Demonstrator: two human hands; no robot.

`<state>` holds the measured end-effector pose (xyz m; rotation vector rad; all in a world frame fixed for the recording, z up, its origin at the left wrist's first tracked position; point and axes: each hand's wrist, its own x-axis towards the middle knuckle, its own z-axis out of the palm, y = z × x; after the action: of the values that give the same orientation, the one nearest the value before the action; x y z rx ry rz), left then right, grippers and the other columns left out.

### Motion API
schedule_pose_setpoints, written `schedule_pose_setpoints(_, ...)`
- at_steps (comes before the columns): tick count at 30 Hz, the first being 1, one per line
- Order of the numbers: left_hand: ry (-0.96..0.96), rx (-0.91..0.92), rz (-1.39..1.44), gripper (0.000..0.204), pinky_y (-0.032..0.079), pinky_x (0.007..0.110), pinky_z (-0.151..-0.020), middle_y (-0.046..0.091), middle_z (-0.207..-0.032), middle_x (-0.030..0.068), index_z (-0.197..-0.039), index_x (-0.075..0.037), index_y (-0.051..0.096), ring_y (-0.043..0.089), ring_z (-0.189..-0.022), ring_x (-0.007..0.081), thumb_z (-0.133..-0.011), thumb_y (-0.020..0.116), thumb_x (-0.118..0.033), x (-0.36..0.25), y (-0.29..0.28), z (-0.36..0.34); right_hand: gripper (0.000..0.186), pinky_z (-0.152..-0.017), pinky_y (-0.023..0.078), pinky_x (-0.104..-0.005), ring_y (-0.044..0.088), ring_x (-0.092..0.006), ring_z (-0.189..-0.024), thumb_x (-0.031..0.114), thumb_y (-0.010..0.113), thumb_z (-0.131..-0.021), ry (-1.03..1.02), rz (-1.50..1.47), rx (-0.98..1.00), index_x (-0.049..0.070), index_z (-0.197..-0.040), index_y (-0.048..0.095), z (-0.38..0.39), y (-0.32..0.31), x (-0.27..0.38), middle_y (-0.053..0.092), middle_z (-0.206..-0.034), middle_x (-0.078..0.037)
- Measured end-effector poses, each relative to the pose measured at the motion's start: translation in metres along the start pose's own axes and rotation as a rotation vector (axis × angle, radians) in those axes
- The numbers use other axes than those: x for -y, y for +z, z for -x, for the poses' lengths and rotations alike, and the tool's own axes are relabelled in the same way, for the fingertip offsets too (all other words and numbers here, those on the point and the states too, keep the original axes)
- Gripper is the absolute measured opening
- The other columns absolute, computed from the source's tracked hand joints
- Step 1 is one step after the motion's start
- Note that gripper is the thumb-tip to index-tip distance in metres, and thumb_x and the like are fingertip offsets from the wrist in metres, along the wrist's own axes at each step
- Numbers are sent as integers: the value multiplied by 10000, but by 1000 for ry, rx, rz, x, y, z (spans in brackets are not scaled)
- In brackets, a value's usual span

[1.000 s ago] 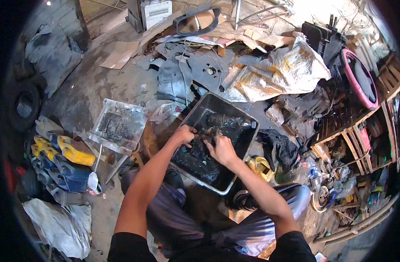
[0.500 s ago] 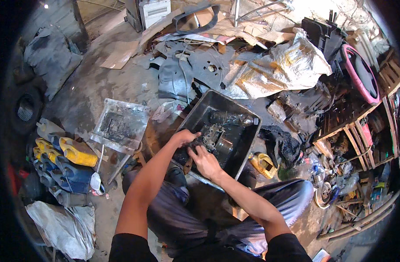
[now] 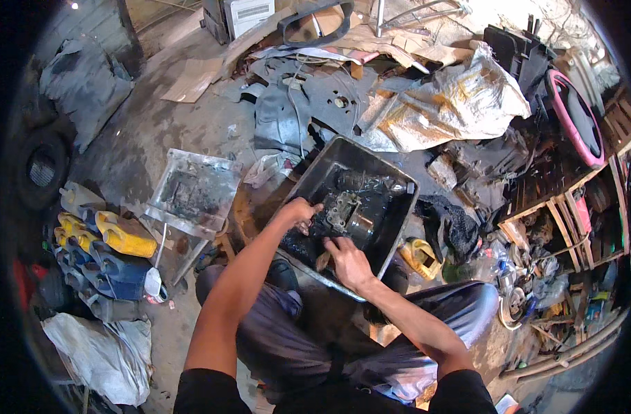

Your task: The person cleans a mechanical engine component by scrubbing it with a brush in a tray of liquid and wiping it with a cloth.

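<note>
Black tub (image 3: 393,228), metal part (image 3: 343,212) inside it, left hand (image 3: 300,213) curled just left of the part, right hand (image 3: 350,263) half-curled on its near side, cannot tell if either grips anything, yellow jug (image 3: 419,259) outside right

Left hand (image 3: 306,214) and right hand (image 3: 350,262) over tub (image 3: 398,222), machine part (image 3: 339,214) right of left hand, bottle (image 3: 371,183) beyond both, tray (image 3: 195,190) left of left hand, jug (image 3: 413,254) right of right hand

- Black tub (image 3: 386,238): rectangular, grimy, set askew, dark wet residue inside.
- Metal part (image 3: 339,210): greasy, irregular, holed, with a shiny rounded right end, lying around mid-tub.
</note>
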<state>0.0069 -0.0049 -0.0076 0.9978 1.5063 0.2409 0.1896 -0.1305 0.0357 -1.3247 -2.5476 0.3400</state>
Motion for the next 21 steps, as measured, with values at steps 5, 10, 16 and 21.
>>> schedule_pose_setpoints(5, 54, -79, -257, 582, 525, 376, -508, 644, -809, 181, -990, 105, 608, 620, -561, 249, -896, 608, -469, 1, -5, -3, 500, -762, 554, -410, 559, -325, -1026, 16, 555, -750, -169, -88, -108, 37, -1248, 527, -17, 3, 4, 543, -1086, -183)
schedule_pose_setpoints(10, 21, -61, -30, 527, 443, 398, -447, 601, -663, 148, -815, 64, 620, 549, -482, 236, -902, 609, -455, 4, 3, 0, 494, -764, 549, -407, 563, -334, -1011, 41, 564, -754, -73, -71, -10, 27, -1246, 521, 1, 7, -6, 536, -1043, -190)
schedule_pose_setpoints(16, 35, -58, -210, 521, 470, 371, -451, 614, -713, 131, -971, 63, 619, 595, -513, 231, -910, 597, -455, -5, -5, 4, 466, -716, 542, -422, 568, -332, -977, 26, 573, -736, -54, -51, -147, 32, -1200, 535, -29, 18, 16, 534, -995, -160)
schedule_pose_setpoints(21, 46, -57, 26, 550, 457, 394, -455, 574, -631, 150, -786, 97, 612, 531, -466, 225, -887, 638, -443, 1, 1, 9, 459, -715, 544, -418, 571, -333, -974, 27, 571, -732, 152, -19, 8, 25, -1190, 540, 5, 12, 8, 548, -1013, -165)
